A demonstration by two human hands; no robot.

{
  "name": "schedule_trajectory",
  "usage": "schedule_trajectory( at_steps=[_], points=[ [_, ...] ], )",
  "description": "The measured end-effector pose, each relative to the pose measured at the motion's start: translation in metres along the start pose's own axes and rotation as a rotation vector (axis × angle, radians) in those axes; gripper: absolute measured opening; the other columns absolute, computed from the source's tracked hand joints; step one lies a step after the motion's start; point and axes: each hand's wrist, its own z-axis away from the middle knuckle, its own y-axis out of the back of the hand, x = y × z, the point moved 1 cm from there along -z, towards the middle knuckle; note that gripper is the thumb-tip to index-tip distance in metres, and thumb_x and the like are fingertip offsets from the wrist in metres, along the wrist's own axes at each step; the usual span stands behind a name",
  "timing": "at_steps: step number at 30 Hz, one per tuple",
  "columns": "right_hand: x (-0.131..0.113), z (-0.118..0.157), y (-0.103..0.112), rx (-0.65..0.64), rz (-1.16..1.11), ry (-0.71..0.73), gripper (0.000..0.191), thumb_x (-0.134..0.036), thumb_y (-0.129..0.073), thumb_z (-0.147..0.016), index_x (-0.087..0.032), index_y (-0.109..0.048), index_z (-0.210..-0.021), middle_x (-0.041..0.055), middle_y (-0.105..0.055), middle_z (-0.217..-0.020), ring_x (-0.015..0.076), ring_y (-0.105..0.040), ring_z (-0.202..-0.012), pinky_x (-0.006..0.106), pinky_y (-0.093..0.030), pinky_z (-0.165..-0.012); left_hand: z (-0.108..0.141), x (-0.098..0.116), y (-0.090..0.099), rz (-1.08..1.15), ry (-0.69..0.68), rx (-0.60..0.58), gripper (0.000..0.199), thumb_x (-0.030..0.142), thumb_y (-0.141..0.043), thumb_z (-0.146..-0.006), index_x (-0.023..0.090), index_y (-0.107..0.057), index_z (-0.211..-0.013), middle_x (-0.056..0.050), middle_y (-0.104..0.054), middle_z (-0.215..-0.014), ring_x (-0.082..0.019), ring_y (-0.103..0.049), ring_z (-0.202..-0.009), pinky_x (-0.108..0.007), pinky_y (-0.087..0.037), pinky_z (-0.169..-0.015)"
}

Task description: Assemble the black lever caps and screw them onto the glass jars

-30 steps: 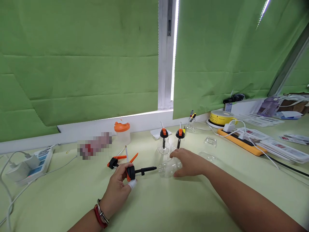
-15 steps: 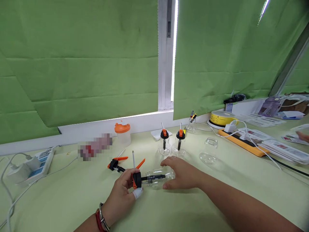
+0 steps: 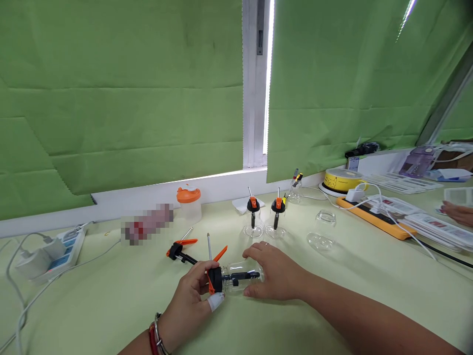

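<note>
My left hand (image 3: 194, 293), with white tape on its thumb, grips a black and orange pourer cap (image 3: 215, 280) with a metal spout. My right hand (image 3: 275, 273) is wrapped around the base of a clear glass bottle (image 3: 235, 269) lying on its side. The cap's dark stem reaches inside the bottle, and the cap sits at its mouth; whether it is seated I cannot tell. Beyond my left hand lies another black and orange pourer cap (image 3: 176, 250). Two capped glass bottles, a left one (image 3: 253, 217) and a right one (image 3: 277, 218), stand upright behind my right hand.
An uncapped glass bottle (image 3: 322, 231) stands to the right. Farther right are an orange power strip (image 3: 377, 219) with cables and a yellow round container (image 3: 342, 180). A cup with an orange lid (image 3: 189, 204) is at the back. Another person's hand (image 3: 458, 213) shows at the right edge.
The pourer cap and bottle have come together: the stem has gone deeper and the cap now meets the bottle's mouth. The other person's hand has moved further into view.
</note>
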Motion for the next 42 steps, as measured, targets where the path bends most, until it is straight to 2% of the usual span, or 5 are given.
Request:
schedule_trajectory(
  at_steps=[13,21,29,35,42],
  points=[
    [-0.001,0.0,-0.003,0.031,0.012,0.033,0.07,-0.054,-0.073,-0.058,-0.02,-0.056,-0.117,0.0093,-0.059,-0.109,0.0286,-0.051,-0.102,0.041,-0.044,-0.085,0.003,0.006,0.001,0.113,0.105,-0.049,0.042,0.03,-0.07,-0.07,0.021,-0.052,-0.107,-0.006,-0.063,-0.096,-0.019,-0.062,-0.083,-0.031,-0.051,-0.074],
    [-0.009,0.002,-0.01,0.177,0.063,0.145,0.066,-0.05,-0.074,-0.059,-0.021,-0.056,-0.116,0.0096,-0.057,-0.109,0.0281,-0.05,-0.1,0.043,-0.044,-0.087,0.0,0.017,0.001,0.28,0.248,0.134,0.033,0.042,-0.057,-0.08,0.023,-0.038,-0.1,0.003,-0.056,-0.076,-0.012,-0.056,-0.06,-0.026,-0.046,-0.057],
    [-0.017,0.009,-0.014,0.34,0.186,0.245,0.063,-0.043,-0.073,-0.063,-0.018,-0.055,-0.118,0.014,-0.054,-0.117,0.0332,-0.046,-0.11,0.048,-0.041,-0.093,0.008,0.016,-0.009,0.454,0.451,-0.057,0.037,0.056,-0.041,-0.085,0.02,-0.045,-0.091,0.002,-0.058,-0.063,-0.016,-0.061,-0.05,-0.029,-0.047,-0.049],
    [-0.03,0.018,-0.015,0.465,0.333,0.399,0.05,-0.041,-0.061,-0.075,-0.014,-0.056,-0.117,0.0172,-0.056,-0.116,0.0346,-0.049,-0.108,0.052,-0.04,-0.095,0.013,0.017,-0.011,0.421,0.423,0.043,0.036,0.056,-0.051,-0.081,0.021,-0.045,-0.086,0.006,-0.054,-0.052,-0.008,-0.043,-0.035,-0.019,-0.036,-0.035],
    [-0.033,0.022,-0.021,0.563,0.434,0.545,0.039,-0.033,-0.057,-0.079,-0.015,-0.059,-0.113,0.0145,-0.06,-0.109,0.0312,-0.052,-0.099,0.049,-0.046,-0.087,0.012,0.012,-0.008,0.482,0.318,-0.09,0.036,0.048,-0.065,-0.074,0.02,-0.047,-0.085,0.006,-0.054,-0.052,-0.007,-0.044,-0.034,-0.019,-0.038,-0.036]
  ],
)
